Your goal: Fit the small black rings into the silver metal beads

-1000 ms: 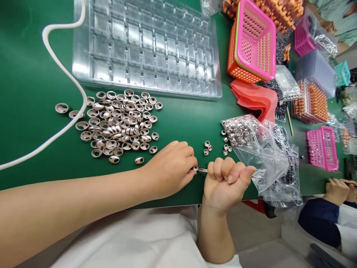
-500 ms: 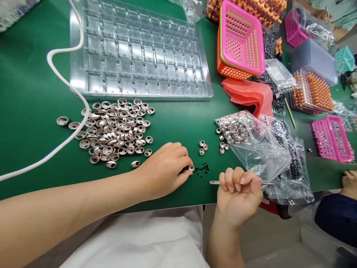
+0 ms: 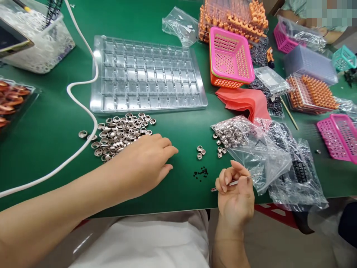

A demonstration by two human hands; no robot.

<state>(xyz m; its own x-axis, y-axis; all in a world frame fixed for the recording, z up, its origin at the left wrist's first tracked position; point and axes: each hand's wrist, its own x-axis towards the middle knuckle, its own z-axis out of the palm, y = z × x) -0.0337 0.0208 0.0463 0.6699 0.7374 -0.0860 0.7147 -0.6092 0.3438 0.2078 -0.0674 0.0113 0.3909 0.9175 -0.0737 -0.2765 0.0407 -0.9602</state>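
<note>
My left hand (image 3: pixel 145 160) hovers at the right side of a pile of small silver metal rings (image 3: pixel 122 132), with index finger and thumb apart and nothing visible between them. Part of the pile is hidden behind this hand. In my right hand (image 3: pixel 234 190), palm up near the table's front edge, lies a thin metal tool like tweezers (image 3: pixel 233 183), gripped by curled fingers and thumb. Tiny black pieces (image 3: pixel 200 173) are scattered between the hands. Just beyond them sit three silver rings (image 3: pixel 201 152). A clear bag of silver rings (image 3: pixel 230 132) spills several onto the green table.
A clear compartment tray (image 3: pixel 150 80) lies behind the pile, and a white cable (image 3: pixel 83 106) curves along the left. Stacked pink baskets (image 3: pixel 231 56), red sheets (image 3: pixel 245 98) and plastic bags (image 3: pixel 301 178) crowd the right. A tub of white parts (image 3: pixel 52 48) stands far left.
My left hand has moved left and opened; the ring it pinched is no longer visible in its fingertips. My right hand's fingers have loosened and the tweezers-like tool has tilted. The view has shifted too.
</note>
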